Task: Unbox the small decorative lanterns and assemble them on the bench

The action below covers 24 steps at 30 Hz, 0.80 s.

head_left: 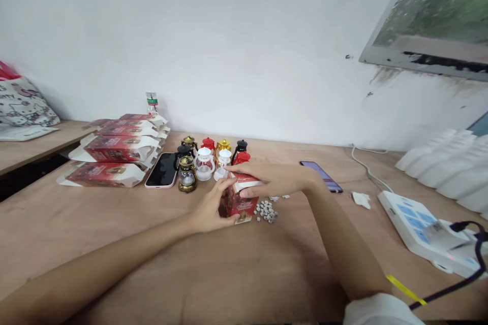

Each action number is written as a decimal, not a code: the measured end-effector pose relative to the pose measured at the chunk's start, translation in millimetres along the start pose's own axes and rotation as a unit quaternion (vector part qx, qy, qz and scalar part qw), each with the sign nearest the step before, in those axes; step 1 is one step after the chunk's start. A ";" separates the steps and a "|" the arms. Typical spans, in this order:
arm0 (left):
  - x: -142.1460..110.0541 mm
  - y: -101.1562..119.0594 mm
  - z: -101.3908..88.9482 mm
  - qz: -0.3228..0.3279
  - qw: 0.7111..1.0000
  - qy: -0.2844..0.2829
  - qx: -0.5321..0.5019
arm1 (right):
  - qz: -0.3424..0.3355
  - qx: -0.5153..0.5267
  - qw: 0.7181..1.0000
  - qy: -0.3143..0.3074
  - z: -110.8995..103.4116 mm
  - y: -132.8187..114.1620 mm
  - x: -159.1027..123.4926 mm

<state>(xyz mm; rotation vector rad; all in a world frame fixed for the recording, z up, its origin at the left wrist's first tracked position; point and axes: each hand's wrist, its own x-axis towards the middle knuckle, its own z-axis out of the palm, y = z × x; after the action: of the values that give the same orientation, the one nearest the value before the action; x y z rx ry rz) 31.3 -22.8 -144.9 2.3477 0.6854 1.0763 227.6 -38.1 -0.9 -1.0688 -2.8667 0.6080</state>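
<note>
A small red printed box (238, 202) stands on the wooden table (236, 274) in the middle. My left hand (209, 209) grips its left side, fingers curled round it. My right hand (269, 179) lies over the box's top flap, fingers pressed on it. A little heap of small grey button cells (266, 211) lies just right of the box. Behind the box stands a cluster of miniature lanterns (206, 161) in black, gold, red and white.
A stack of flat red box blanks (120, 152) lies at the left, a black phone (162, 170) beside it. Another phone (322, 175) lies right of my hand. A white device with cable (423, 226), white stacked items (450, 160) and a bag (23, 106) sit at the edges.
</note>
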 end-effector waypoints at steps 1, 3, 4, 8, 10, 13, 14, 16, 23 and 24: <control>-0.2 -0.1 0.2 0.000 1.000 -0.001 0.000 | -0.005 0.010 1.000 -0.006 1.0 1.8 2.0; -1.4 -1.3 1.5 0.000 1.000 0.000 0.005 | -0.001 0.025 1.000 -0.013 3.6 6.3 7.4; -2.2 -2.4 2.6 -0.002 1.000 0.005 0.008 | 0.004 0.029 0.999 -0.013 5.1 8.6 10.3; -4.1 -7.1 8.1 0.000 0.998 0.054 -0.024 | 0.003 0.033 0.999 0.013 10.2 13.5 18.3; -3.4 -7.8 9.4 0.009 0.997 0.062 -0.048 | 0.012 0.031 0.999 0.019 10.6 13.3 18.6; -1.8 -6.8 8.8 -0.002 0.997 0.038 -0.061 | 0.042 0.025 0.999 0.019 9.1 11.9 16.0; -1.4 -6.3 8.1 -0.009 0.998 0.030 -0.062 | 0.047 0.023 0.998 0.022 8.5 11.3 15.0; -1.3 -5.6 6.9 -0.022 0.998 0.017 -0.063 | 0.050 0.018 0.998 0.030 7.6 10.1 13.3; -1.3 -3.9 5.2 -0.003 0.998 0.008 -0.057 | 0.076 -0.019 0.996 0.033 10.8 3.5 14.8; -1.1 -3.6 5.2 -0.003 0.998 0.009 -0.061 | 0.082 -0.029 0.996 0.036 12.1 1.6 15.3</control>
<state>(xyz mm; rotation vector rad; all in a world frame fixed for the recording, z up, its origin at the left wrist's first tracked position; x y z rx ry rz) 33.9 -21.8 -150.7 2.2343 0.6150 1.1062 215.0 -31.5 -14.4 -1.3153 -2.7708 0.4839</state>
